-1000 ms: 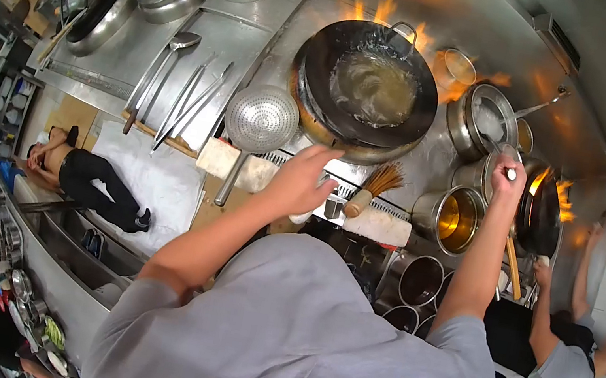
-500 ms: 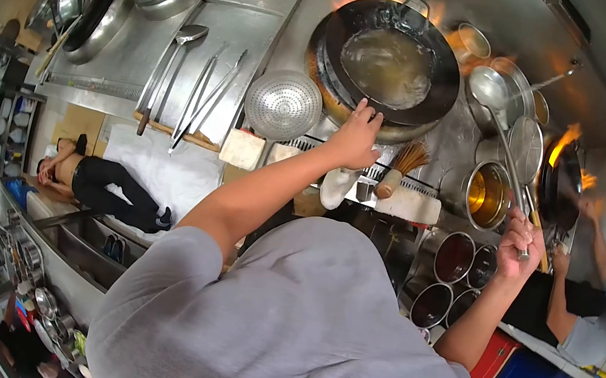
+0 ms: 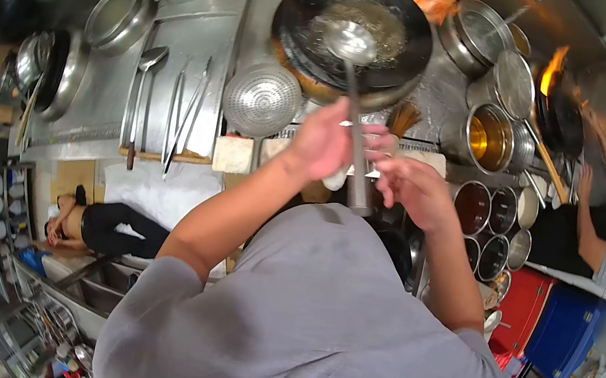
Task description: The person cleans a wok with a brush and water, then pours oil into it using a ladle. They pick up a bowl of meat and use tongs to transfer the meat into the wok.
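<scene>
Pointing up the middle of the frame, one long ladle point(image 3: 353, 43) has its round bowl over one big black wok point(image 3: 300, 16) at the top middle. You cannot tell if the bowl touches the bubbly liquid point(image 3: 392, 28) there. Two bare hands are close to the handle. The left hand point(image 3: 325, 141) is just left of the middle, with the handle crossing it and some fingers poking out past it. Those fingers are blurry, so you cannot tell if they squeeze. The right hand point(image 3: 417, 186) is just beside the handle, its fingers spread and a bit bent, pinching nothing.

One round strainer point(image 3: 260, 99) full of little holes sits left of the wok, and one brush point(image 3: 405, 118) is below the wok. One tray point(image 3: 170, 39) at the upper left holds one spoon point(image 3: 149, 63) with a long handle. One pot of yellow liquid point(image 3: 489, 138) is right of the middle. Two big boxes, one red box point(image 3: 521, 312) and one blue box point(image 3: 562, 328), stand at the lower right. Two other people show: one person point(image 3: 108, 227) at the lower left and one person point(image 3: 597, 230) at the right edge.
</scene>
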A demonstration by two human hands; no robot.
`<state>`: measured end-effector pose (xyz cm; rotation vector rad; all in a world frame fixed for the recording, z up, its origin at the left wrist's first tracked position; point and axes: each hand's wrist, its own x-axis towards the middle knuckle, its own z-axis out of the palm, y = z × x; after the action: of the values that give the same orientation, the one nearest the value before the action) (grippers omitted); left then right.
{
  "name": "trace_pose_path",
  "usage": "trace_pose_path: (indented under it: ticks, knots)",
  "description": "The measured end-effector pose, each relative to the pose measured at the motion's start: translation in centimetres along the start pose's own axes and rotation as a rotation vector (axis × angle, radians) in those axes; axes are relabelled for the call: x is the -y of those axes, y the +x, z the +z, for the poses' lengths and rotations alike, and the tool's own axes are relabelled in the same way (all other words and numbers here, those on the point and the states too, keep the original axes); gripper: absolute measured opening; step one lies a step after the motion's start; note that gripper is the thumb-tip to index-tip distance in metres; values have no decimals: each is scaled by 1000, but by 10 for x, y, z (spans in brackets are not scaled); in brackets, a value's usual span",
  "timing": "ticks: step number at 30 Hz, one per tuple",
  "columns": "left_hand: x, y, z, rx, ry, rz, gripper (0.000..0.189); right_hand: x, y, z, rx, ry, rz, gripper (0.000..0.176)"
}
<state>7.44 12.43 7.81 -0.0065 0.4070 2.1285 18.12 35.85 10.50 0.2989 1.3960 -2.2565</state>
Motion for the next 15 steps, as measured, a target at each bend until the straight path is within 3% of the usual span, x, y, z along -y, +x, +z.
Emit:
trace_pose_path:
  ticks: [3, 5, 6, 7, 8, 11, 13, 15]
  knots:
    - [-22, 0, -53, -174, -108, 208, 46, -42, 61, -49, -382, -315, 37, 41]
    - [-36, 2, -56, -196, -134, 246, 44, -77, 105, -98, -578, -476, 63, 52]
    - [-39, 1, -44, -427, 102, 294, 47, -92, 120, -116, -578, -470, 58, 52]
    - [-40, 0, -33, -656, 345, 340, 51, -106, 135, -131, -735, -849, 111, 61]
    - [-39, 3, -25, -727, 558, 292, 64, -109, 147, -138, -883, -1232, 163, 70]
    - [-19, 14, -11, -774, 774, 283, 66, -100, 161, -136, -786, -1166, 287, 84]
    - [-12, 20, 9, -803, 772, 271, 62, -123, 182, -164, -758, -1213, 252, 88]
    - [-11, 24, 19, -737, 509, 242, 55, -132, 196, -188, -749, -917, 157, 86]
